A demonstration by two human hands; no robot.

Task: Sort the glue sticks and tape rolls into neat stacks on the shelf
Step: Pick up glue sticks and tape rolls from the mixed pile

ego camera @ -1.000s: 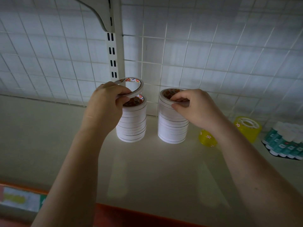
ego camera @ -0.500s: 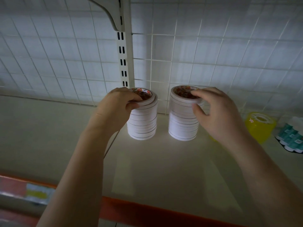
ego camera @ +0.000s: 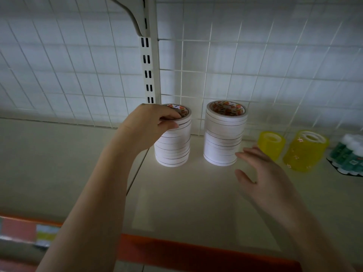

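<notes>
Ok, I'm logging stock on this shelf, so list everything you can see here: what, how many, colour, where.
White tape stack: one, white rolls with orange-printed cores, left of centre by the upright.
Second white tape stack: one, same colours, just to its right, apart from it.
Yellow tape rolls: two, translucent yellow, right of the stacks; second one.
Glue sticks: a bundle, teal with white caps, far right edge; count unclear.
Shelf: one, beige, orange front strip.
Wire grid back: one, white, behind everything.
Slotted upright: one, white, with bracket.
Left hand: grips the top of the left stack.
Right hand: open, near the second stack's base, touching nothing.
</notes>
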